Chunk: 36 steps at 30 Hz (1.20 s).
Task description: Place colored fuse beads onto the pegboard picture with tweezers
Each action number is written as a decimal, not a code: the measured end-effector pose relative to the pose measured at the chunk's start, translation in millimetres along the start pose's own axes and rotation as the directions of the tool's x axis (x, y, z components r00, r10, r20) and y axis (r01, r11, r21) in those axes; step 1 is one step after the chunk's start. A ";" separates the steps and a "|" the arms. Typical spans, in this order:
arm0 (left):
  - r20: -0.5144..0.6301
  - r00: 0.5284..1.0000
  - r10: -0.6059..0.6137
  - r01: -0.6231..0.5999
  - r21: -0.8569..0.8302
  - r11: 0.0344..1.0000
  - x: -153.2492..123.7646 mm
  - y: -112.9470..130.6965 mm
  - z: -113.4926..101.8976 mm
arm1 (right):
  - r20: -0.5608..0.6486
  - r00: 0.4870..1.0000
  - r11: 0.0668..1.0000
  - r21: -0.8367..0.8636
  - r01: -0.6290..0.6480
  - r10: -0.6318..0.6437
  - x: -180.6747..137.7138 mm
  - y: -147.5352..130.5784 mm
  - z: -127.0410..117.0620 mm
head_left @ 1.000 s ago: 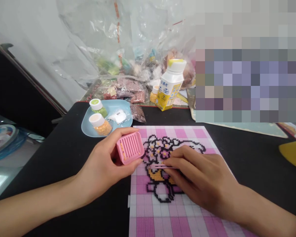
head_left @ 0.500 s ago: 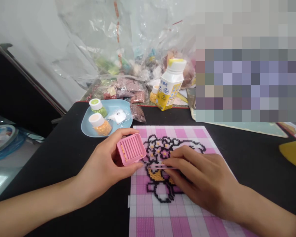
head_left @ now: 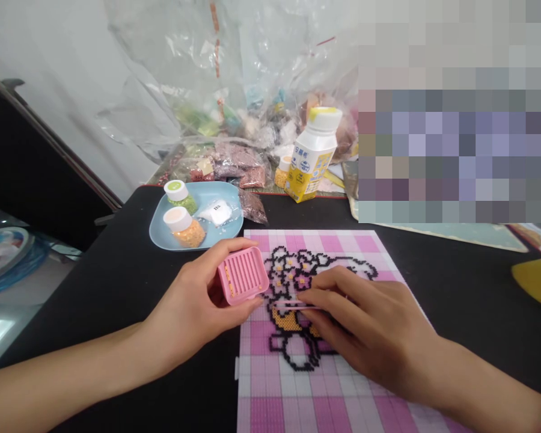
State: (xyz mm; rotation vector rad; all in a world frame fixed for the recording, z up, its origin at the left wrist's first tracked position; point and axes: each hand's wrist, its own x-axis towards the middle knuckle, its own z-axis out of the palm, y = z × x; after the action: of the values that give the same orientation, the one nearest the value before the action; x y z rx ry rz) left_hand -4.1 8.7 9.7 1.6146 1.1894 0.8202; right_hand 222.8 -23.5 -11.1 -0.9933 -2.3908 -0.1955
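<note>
My left hand (head_left: 198, 288) grips a small pink ridged bead tray (head_left: 244, 273), tilted toward me, with a few orange-yellow beads in its grooves. My right hand (head_left: 365, 319) pinches pink tweezers (head_left: 300, 305), their tips pointing left over the bead picture. Beneath lies a pegboard (head_left: 261, 385) patterned in pink and white squares. Black bead outlines (head_left: 300, 365) form a figure with small flowers on it, and an orange-yellow bead patch (head_left: 286, 320) fills part of it near the tweezer tips. Whether the tips hold a bead is too small to tell. My right hand covers part of the picture.
A blue plate (head_left: 157, 231) at the left holds a green-bead jar (head_left: 183, 198), an orange-bead jar (head_left: 187, 230) and a white packet (head_left: 219, 211). Behind stand a yellow-and-white drink bottle (head_left: 311, 156) and bags of beads (head_left: 237, 159). Something yellow (head_left: 538, 279) sits at the right edge.
My left hand has shifted the pink bead tray slightly right and down, turning it a little. My right hand and the tweezers have hardly moved.
</note>
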 end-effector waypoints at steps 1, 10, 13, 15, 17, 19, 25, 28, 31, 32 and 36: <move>0.000 1.000 0.002 -0.002 -0.001 1.000 -0.1 0.0 0.1 | 0.002 1.000 1.000 -0.001 -0.001 0.001 -0.3 0.1 0.0; 0.020 0.999 0.041 -0.042 0.051 0.998 -1.2 -1.5 -1.5 | -0.005 1.000 1.000 0.004 0.004 -0.004 -0.1 0.5 0.7; 0.015 0.998 0.063 -0.064 0.102 0.993 -1.1 -3.2 -1.7 | -0.009 1.000 1.000 0.008 0.003 -0.003 -0.4 0.8 0.8; 0.016 0.996 0.083 -0.084 0.122 0.989 -0.9 -4.1 -1.7 | -0.011 1.000 1.000 0.012 -0.003 0.003 -0.3 0.7 0.3; 0.022 0.995 0.098 -0.100 0.133 0.986 -0.9 -4.7 -1.8 | -0.017 1.000 1.000 0.018 -0.005 0.005 -0.1 0.1 -0.8; 0.030 0.994 0.104 -0.108 0.149 0.983 -1.5 -4.7 -1.8 | -0.031 0.999 1.000 0.016 -0.007 0.008 -0.1 -0.8 -2.1; 0.118 0.990 0.083 -0.107 0.217 0.970 -6.9 -2.8 -0.8 | -0.041 0.999 1.000 0.030 0.010 -0.009 -1.1 -3.6 -4.5; 0.138 0.986 0.089 -0.116 0.209 0.971 -8.7 -2.0 -0.1 | 0.002 0.999 0.998 0.060 0.036 -0.036 -2.6 -3.6 -3.7; 0.143 0.985 0.099 -0.126 0.198 0.972 -9.2 -1.5 0.3 | 0.009 0.999 0.997 0.061 0.039 -0.039 -3.5 -3.3 -3.0; 0.144 0.984 0.100 -0.128 0.196 0.972 -9.4 -1.4 0.4 | 0.007 0.999 0.998 0.058 0.040 -0.041 -3.3 -3.3 -3.0; 0.135 0.985 0.104 -0.132 0.212 0.968 -10.3 -1.1 0.5 | -0.017 0.999 0.998 0.047 0.043 -0.043 -1.1 -3.9 -3.2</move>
State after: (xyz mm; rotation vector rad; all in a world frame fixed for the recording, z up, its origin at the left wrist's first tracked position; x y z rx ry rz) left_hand -7.2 -1.1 8.6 1.9050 1.1362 0.6697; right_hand 222.1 -28.1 -8.6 -0.9159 -2.3926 -0.1606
